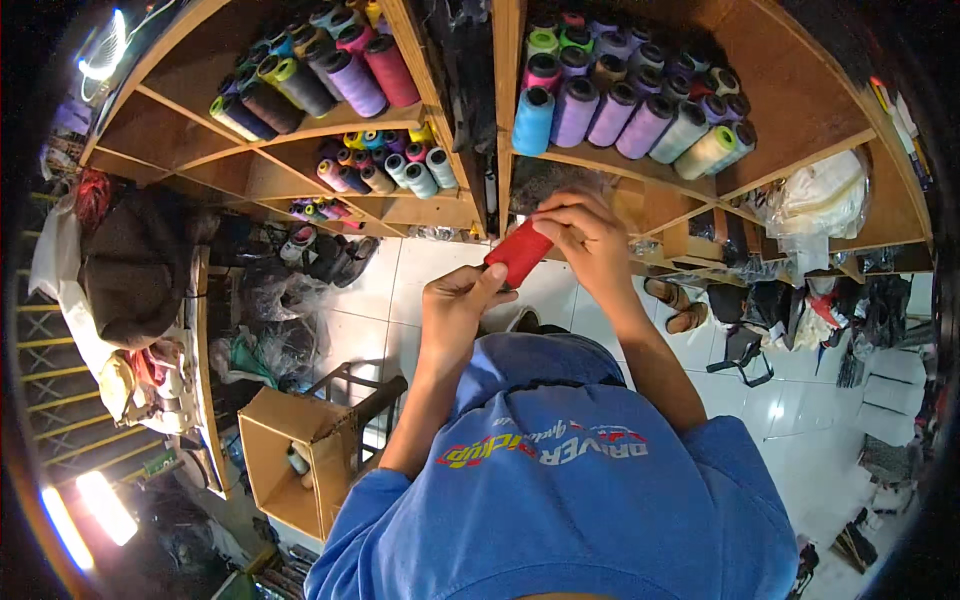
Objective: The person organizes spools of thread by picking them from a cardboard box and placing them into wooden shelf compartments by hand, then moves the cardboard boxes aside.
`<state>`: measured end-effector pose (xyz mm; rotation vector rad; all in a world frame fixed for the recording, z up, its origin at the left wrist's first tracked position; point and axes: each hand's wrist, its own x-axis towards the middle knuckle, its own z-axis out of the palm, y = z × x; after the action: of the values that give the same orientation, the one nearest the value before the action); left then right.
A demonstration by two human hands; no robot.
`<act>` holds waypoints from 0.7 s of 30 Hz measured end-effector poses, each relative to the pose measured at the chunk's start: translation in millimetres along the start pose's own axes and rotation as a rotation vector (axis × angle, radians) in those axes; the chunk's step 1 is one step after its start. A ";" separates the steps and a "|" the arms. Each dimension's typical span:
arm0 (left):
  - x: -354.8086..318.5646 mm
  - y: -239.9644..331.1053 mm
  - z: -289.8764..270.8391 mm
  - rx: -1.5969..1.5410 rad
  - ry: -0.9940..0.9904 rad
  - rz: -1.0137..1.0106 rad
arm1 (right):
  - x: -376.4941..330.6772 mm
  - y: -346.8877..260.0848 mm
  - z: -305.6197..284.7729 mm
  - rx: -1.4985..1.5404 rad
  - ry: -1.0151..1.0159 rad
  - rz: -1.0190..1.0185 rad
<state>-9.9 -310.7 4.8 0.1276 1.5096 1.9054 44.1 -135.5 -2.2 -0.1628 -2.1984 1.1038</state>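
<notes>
Steadying a red thread cone (521, 252) between left hand (458, 300) and right hand (592, 236).
I have the left pinching its near end, the right curled at its far end; it's in hand, not yet set down, before wooden shelves (800, 125).

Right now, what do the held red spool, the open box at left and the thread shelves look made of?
Red spool: probably wound thread, soft sheen, from its even colour and cylindrical form; core material unclear.
Open box: most likely cardboard, matt brown, thin flat walls with creased corners.
Thread shelves: wood or plywood, dull to satin, brown panels with paler edges; can't tell which.
</notes>
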 end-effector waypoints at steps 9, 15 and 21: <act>0.9 3.1 -10.6 -0.330 -0.028 -0.013 | -17.9 1.0 -18.5 -0.038 0.022 0.246; -4.2 6.3 -6.9 -0.382 -0.074 -0.026 | -14.5 -14.4 5.9 0.648 -0.162 0.498; -9.7 -4.6 -12.0 -0.239 -0.027 0.087 | -11.0 -20.3 18.8 0.620 -0.275 0.686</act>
<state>-6.2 -325.7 0.1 0.1124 1.2657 2.1284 44.6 -165.3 -0.4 -0.5380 -1.9424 2.2456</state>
